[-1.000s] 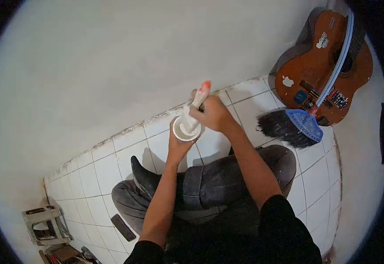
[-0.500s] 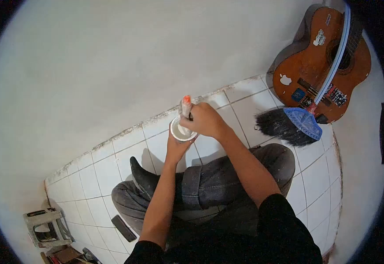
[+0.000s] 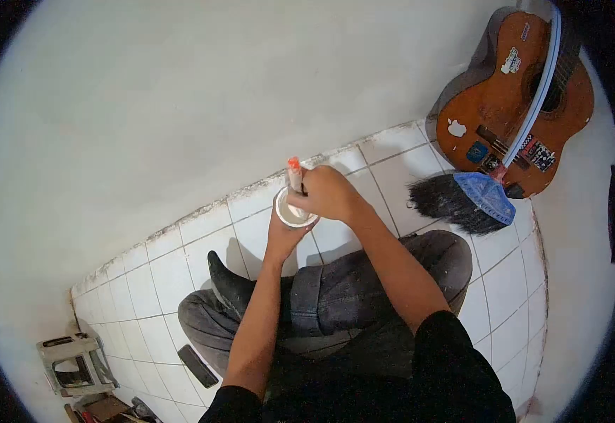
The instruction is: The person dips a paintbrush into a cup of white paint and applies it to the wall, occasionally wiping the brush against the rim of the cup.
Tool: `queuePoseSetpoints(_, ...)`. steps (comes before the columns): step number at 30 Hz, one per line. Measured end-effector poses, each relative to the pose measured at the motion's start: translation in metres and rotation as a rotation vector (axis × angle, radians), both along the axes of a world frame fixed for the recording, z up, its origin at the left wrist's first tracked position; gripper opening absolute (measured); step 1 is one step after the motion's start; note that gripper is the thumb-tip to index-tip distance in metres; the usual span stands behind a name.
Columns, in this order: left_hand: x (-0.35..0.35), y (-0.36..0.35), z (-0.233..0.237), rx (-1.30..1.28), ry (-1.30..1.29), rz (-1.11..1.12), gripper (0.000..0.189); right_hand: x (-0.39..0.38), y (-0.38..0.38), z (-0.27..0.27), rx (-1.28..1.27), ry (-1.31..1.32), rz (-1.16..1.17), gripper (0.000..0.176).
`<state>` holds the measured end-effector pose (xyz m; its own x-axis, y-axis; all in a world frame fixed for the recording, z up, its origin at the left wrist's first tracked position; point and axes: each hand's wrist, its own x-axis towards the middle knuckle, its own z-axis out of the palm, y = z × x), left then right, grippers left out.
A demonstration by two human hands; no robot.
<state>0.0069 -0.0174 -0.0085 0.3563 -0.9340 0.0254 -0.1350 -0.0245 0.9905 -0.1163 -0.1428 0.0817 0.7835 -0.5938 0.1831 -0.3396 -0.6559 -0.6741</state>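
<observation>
My left hand (image 3: 283, 238) is wrapped round a small white cup (image 3: 296, 224) from below and the side. Above the cup's mouth, my right hand (image 3: 327, 193) grips a pale, stained handle with an orange-red end (image 3: 293, 163) that points up toward the wall. The handle's lower end is inside the cup, where something whitish shows; its tip cannot be made out. Both hands are close together over the tiled floor, in front of my crossed legs.
A brown guitar (image 3: 483, 106) leans at the upper right, with a blue broom (image 3: 487, 197) in front. A phone-like dark object (image 3: 197, 366) lies by my knee. A stool (image 3: 81, 389) stands lower left. The wall (image 3: 216, 106) rises beyond the floor (image 3: 159, 282).
The handle's orange-red end has shifted slightly left and down, with my right hand. The cup has moved a little to the right and down in my left hand.
</observation>
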Motion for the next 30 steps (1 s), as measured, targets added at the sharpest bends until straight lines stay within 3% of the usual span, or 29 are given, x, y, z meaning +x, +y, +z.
queuePoseSetpoints(2, 0.002, 0.001, -0.007, 0.005, 0.019, 0.004, 0.083, -0.003, -0.008, -0.005, -0.011, -0.044, -0.011, 0.035)
queuePoseSetpoints(5, 0.004, 0.0, -0.01, 0.019, 0.068, 0.004, 0.084, -0.013, -0.016, 0.005, 0.306, -0.302, -0.165, 0.016)
queuePoseSetpoints(6, 0.003, -0.001, -0.004, 0.033, 0.019, -0.002, 0.087, -0.015, -0.019, 0.003, 0.305, -0.301, -0.163, 0.016)
queuePoseSetpoints(8, 0.0, -0.001, 0.004, 0.045, -0.029, -0.008, 0.09, -0.019, -0.032, -0.004, 0.569, -0.55, -0.317, 0.023)
queuePoseSetpoints(10, -0.001, -0.001, 0.006, 0.043, 0.019, 0.012, 0.089, -0.021, -0.037, -0.008, 0.558, -0.694, -0.312, 0.018)
queuePoseSetpoints(12, 0.001, -0.002, 0.0, 0.034, -0.019, 0.021, 0.088, -0.023, -0.041, -0.008, 0.96, -0.908, -0.441, 0.017)
queuePoseSetpoints(14, 0.003, -0.001, -0.005, 0.026, -0.058, 0.031, 0.087, -0.024, -0.041, -0.004, 1.055, -1.016, -0.492, 0.017)
queuePoseSetpoints(16, 0.002, -0.002, -0.001, 0.002, -0.041, 0.005, 0.086, -0.034, -0.047, -0.007, 1.306, -1.106, -0.327, 0.018)
queuePoseSetpoints(20, 0.0, 0.0, 0.003, 0.022, -0.074, 0.009, 0.084, -0.035, -0.044, 0.011, 1.517, -1.348, -0.53, 0.022)
queuePoseSetpoints(22, 0.0, -0.003, 0.004, 0.032, -0.039, 0.024, 0.083, -0.046, -0.057, -0.001, 1.481, -1.388, -0.544, 0.029)
queuePoseSetpoints(24, -0.002, -0.002, 0.007, 0.073, -0.016, 0.022, 0.081, -0.065, -0.074, -0.019, 1.401, -1.577, 0.036, 0.039)
queuePoseSetpoints(25, -0.002, -0.003, 0.005, 0.061, -0.05, 0.039, 0.081, -0.069, -0.075, -0.013, 1.314, -1.657, -0.163, 0.045)
queuePoseSetpoints(26, -0.002, -0.002, 0.003, 0.051, -0.084, 0.057, 0.081, -0.076, -0.078, -0.006, 1.306, -1.658, -0.165, 0.045)
queuePoseSetpoints(28, 0.0, -0.002, 0.0, 0.023, -0.027, 0.039, 0.08, -0.084, -0.079, 0.013, 1.103, -1.778, -0.434, 0.053)
queuePoseSetpoints(30, 0.0, -0.002, -0.001, 0.029, -0.068, 0.038, 0.078, -0.092, -0.086, 0.004, 0.989, -1.82, -0.348, 0.05)
